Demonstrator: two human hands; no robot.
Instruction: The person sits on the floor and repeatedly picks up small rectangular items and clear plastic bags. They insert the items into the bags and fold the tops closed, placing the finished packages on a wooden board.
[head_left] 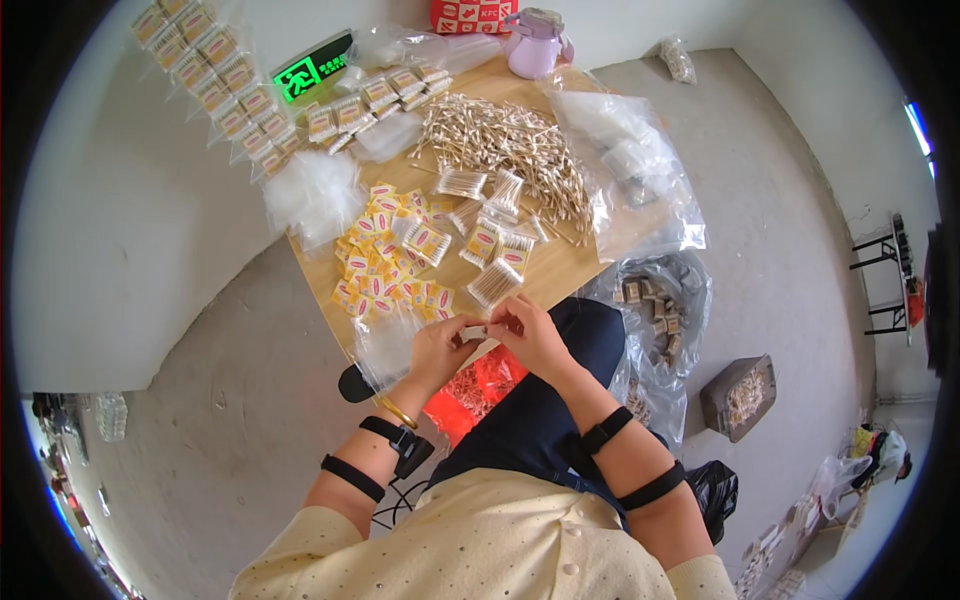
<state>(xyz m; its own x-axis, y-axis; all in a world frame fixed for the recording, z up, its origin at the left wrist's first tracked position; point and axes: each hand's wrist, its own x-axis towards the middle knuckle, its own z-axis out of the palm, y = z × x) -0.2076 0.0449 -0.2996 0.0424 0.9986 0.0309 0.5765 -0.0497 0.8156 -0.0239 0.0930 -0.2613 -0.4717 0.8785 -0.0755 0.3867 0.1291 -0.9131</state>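
Close together at the table's near edge, my left hand (440, 350) and my right hand (527, 336) pinch a small pale packet (473, 332) between their fingertips. Its contents are too small to make out. Just beyond it are several clear packets of cotton swabs (494, 284), some with a yellow and white card inside. To their left spreads a pile of yellow and white cards (378, 262). A large heap of loose cotton swabs (510, 145) covers the far middle of the wooden table (560, 262).
Filled packets stand in rows (375, 97) at the back left, near a green exit sign (312, 70). Clear empty bags (318, 195) lie at the left, more plastic bags (640, 170) at the right. A lilac jug (536, 45) stands behind. On the floor sits a grey bin (738, 398).
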